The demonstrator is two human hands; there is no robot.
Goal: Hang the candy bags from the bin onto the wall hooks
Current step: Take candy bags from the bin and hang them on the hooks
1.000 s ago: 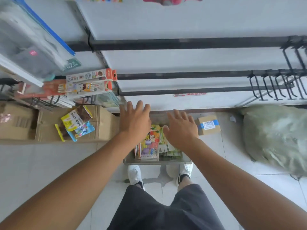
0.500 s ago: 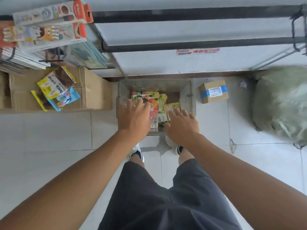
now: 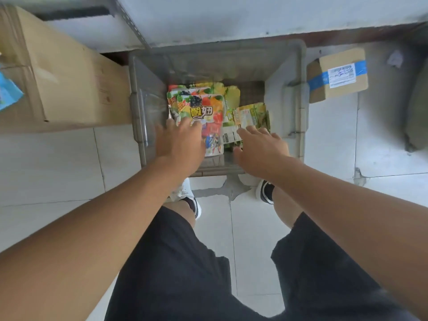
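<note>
Nearest the lens, black shorts (image 3: 185,274) and shoes (image 3: 266,192) face the bin (image 3: 143,100). It stands on the floor tiles against the foot of the wall (image 3: 231,17). I judge it was parked there so bags can go straight up to the hooks, which are out of view.

Both forearms reach forward and down, palms down, over the bin's near rim. The left hand (image 3: 179,142) hangs over the lower end of the top fruit bag (image 3: 200,107), fingers straight and a little spread, pinching nothing. Blur keeps me from telling whether the fingertips touch the wrapper. The right hand (image 3: 261,151) is over the green bags (image 3: 251,114) just beside, fingers likewise straight and fanned, thumb out to the side, holding nothing.

The bags lie flat in loose, overlapping piles on the bin's bottom. That is likely why the hands are held flat above them: a flat packet must be pried up at an edge before it can be pinched. No bag is lifted yet.

Farther off, a carton (image 3: 69,77) stands left of the bin and a taped parcel (image 3: 338,74) right.
</note>
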